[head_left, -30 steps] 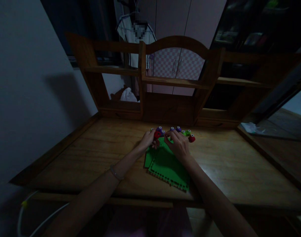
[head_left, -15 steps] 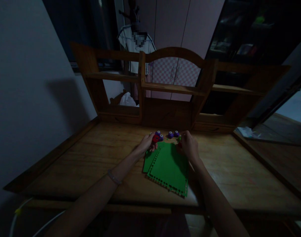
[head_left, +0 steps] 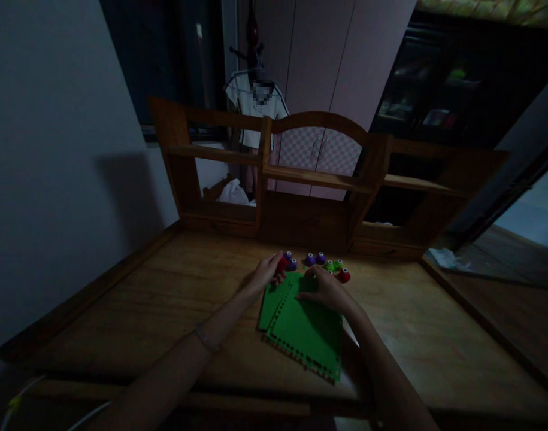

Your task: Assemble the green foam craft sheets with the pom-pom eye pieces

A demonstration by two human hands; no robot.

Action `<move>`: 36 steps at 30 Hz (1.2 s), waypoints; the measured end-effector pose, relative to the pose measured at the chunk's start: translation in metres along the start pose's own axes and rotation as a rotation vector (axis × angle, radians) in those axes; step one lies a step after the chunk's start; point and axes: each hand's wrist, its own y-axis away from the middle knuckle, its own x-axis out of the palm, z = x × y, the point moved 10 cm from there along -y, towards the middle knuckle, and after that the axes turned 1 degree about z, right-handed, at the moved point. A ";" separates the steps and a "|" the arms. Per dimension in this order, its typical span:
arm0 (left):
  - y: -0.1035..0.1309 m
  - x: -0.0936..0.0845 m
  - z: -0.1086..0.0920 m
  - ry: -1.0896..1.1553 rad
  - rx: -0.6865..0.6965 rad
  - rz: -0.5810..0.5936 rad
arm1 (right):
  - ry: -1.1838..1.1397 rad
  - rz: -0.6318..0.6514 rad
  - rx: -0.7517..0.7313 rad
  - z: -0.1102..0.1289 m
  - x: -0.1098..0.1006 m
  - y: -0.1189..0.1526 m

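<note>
My left hand [head_left: 267,274] is closed on a small red piece [head_left: 281,264] with a rounded body, at the upper left corner of the green sheets [head_left: 307,329]. These sheets lie overlapped on the desk, and rows of small holes run along their edges. Over their upper part, my right hand [head_left: 323,288] has thumb and fingers apart, with nothing visible between them. Just beyond it stand purple pieces [head_left: 310,260], green pieces [head_left: 330,266] and a red piece [head_left: 344,276], with white, eye-like tops. Another piece is partly hidden behind my right hand.
A wooden desk [head_left: 202,281] carries everything. Along its back rises a wooden shelf unit [head_left: 318,175] with open compartments. Behind that hangs a white shirt [head_left: 251,105]. A pale wall [head_left: 53,179] borders the left side, and a white plastic bag [head_left: 445,258] lies past the right edge.
My right hand has moved left, away from the pieces at the right, and its fingers have spread. Green and red pieces there now show. My left hand keeps its red piece. The view has tilted upward.
</note>
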 end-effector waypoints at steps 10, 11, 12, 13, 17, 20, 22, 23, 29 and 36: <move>-0.008 0.004 -0.006 0.083 0.040 0.029 | -0.183 0.095 0.047 -0.006 0.013 -0.004; -0.008 0.004 -0.009 0.096 0.062 0.047 | -0.217 0.077 0.041 -0.007 0.012 -0.006; -0.008 0.004 -0.012 0.104 0.081 0.064 | -0.251 0.045 0.038 -0.008 0.009 -0.008; -0.009 0.003 -0.014 0.107 0.098 0.078 | -0.280 0.010 0.040 -0.010 0.005 -0.009; -0.008 -0.002 -0.024 0.091 0.143 0.104 | -0.333 -0.058 0.065 -0.018 -0.002 -0.013; -0.002 0.003 -0.033 0.079 0.186 0.155 | -0.352 -0.075 0.069 -0.016 -0.001 -0.012; 0.003 0.009 -0.037 0.078 0.198 0.197 | -0.350 -0.117 0.060 -0.013 -0.003 -0.011; 0.004 0.010 -0.037 0.078 0.195 0.207 | -0.336 -0.143 0.049 -0.010 -0.005 -0.010; 0.001 0.007 -0.030 0.117 0.144 0.184 | -0.232 -0.249 -0.007 0.001 -0.017 -0.005; 0.000 0.010 -0.022 0.185 0.090 0.219 | -0.220 -0.235 -0.021 0.002 -0.012 -0.006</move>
